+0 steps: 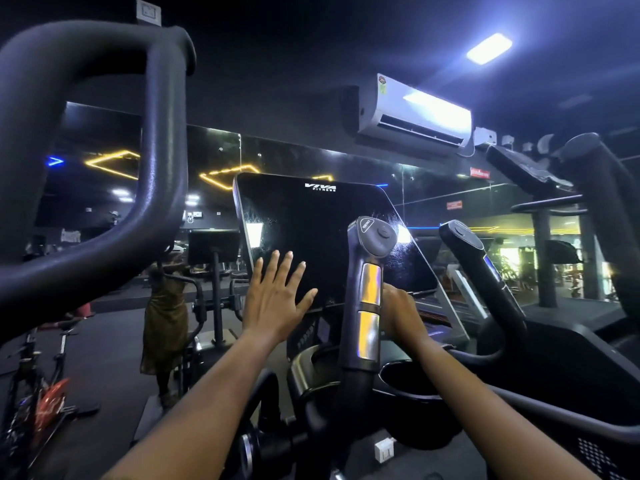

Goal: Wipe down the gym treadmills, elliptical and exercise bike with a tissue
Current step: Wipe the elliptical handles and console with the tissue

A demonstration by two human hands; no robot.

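- The left grip (277, 296) lies flat on the lower left of the console screen (311, 216), fingers straight and spread, holding nothing.
- The right grip (403, 308) is at the screen's lower right edge, half hidden behind the sensor handle (367, 303). I cannot tell its state.
- The tissue is not visible, and is probably in that hidden grip.
- Best approach: brace the screen with the flat palm and wipe lightly in overlapping strokes across the screen's speckled right side.
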